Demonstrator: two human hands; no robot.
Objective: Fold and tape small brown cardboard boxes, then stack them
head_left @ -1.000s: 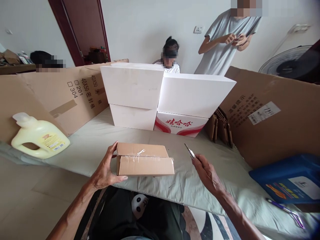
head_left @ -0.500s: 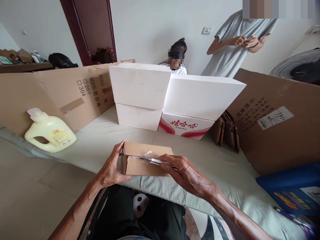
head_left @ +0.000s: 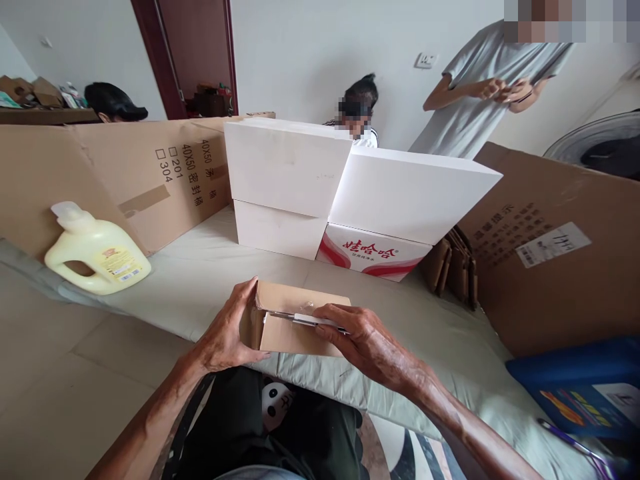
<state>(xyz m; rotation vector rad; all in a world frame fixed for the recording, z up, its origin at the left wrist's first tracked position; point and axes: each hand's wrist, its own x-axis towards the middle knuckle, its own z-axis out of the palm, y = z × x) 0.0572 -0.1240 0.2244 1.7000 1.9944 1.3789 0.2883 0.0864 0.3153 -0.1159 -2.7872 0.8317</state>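
A small brown cardboard box sits close to the near edge of the cloth-covered surface. My left hand grips its left end, fingers at the far corner and thumb at the near one. In my right hand is a utility knife with a white handle. Its metal blade points left and lies along the seam on the box top, near the left end. Clear tape shows by the seam. My right fingers hide part of the handle and the box's right end.
White cartons are stacked behind the box. A pale yellow jug stands left, a blue container right, with a purple-handled tool near it. Large cardboard sheets flank the surface. People are beyond, one standing.
The knife blade has moved left along the seam, towards the box's left end. My left hand keeps its hold on that end. The whole view has shifted slightly.
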